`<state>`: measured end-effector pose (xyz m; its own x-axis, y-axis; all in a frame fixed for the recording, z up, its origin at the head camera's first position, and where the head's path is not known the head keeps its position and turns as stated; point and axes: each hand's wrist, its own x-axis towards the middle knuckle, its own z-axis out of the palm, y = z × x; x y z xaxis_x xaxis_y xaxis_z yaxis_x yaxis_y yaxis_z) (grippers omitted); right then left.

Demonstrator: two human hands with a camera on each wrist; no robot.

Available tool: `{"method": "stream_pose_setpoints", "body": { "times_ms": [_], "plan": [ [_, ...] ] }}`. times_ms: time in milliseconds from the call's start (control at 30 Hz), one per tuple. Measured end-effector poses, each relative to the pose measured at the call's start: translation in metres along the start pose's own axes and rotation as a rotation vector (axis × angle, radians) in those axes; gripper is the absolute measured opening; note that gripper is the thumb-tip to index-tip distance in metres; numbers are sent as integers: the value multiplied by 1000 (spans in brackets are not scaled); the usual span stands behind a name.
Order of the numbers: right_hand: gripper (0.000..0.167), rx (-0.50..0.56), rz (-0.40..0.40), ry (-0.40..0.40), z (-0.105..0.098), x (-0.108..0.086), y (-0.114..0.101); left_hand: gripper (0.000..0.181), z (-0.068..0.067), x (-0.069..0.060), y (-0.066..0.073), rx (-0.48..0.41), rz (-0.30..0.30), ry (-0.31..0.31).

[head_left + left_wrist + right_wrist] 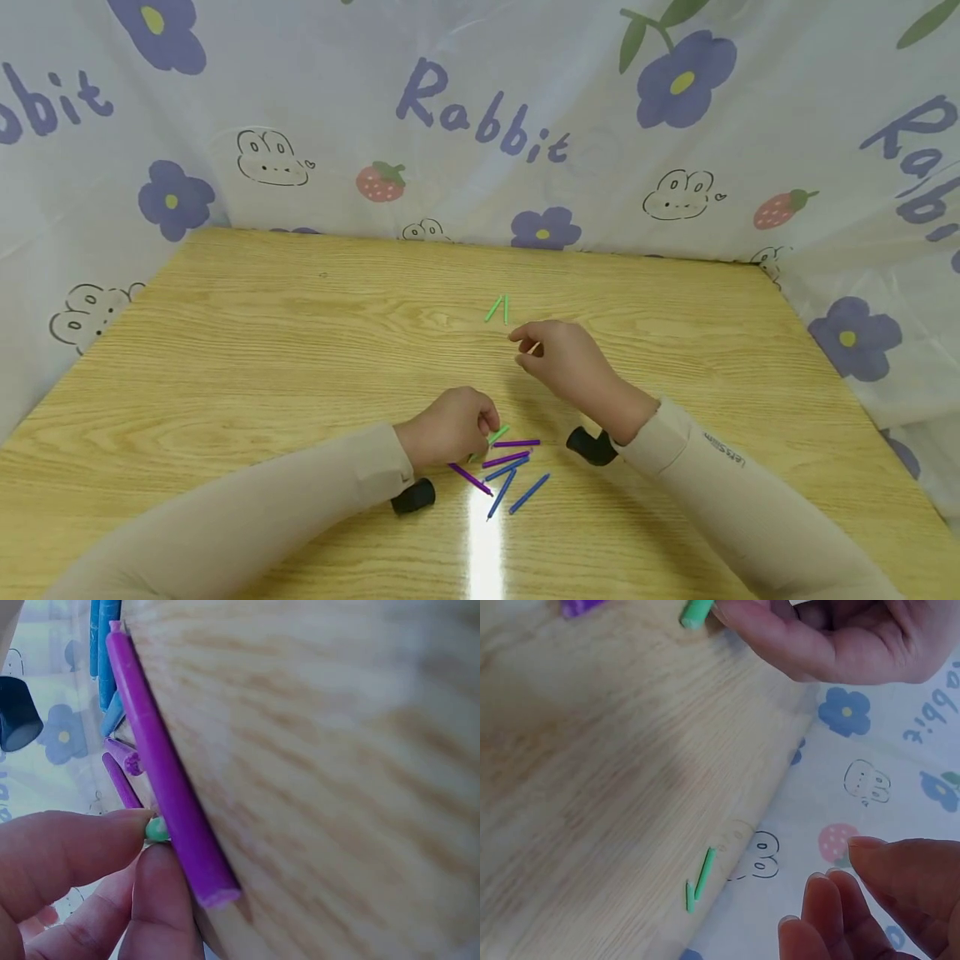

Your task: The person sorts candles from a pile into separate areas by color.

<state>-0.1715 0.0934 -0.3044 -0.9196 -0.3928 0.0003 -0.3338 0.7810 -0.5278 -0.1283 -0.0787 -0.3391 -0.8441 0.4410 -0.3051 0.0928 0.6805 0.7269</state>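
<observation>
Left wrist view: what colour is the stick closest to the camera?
That stick is purple; the left wrist view shows it best.

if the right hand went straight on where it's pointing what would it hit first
The right hand would most likely meet the pair of green sticks just beyond it, though its height above the table is unclear, so it might pass over them.
</observation>
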Motion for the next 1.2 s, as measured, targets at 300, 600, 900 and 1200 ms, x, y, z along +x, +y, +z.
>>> {"method": "stream_pose_setpoints", "body": {
  "times_ms": [300,600,900,1200],
  "plan": [
    [25,13,-21,-31,5,-14,4,20,2,0,-2,-50,6,-6],
    [21,7,-71,-62,8,-29,6,20,1,-1,0,-19,12,5],
    [17,29,-143,-116,11,-45,12,19,1,-1,0,-3,18,6],
    [14,92,-236,-225,13,-56,18,16,2,2,-1,34,15,10]
  ]
}}
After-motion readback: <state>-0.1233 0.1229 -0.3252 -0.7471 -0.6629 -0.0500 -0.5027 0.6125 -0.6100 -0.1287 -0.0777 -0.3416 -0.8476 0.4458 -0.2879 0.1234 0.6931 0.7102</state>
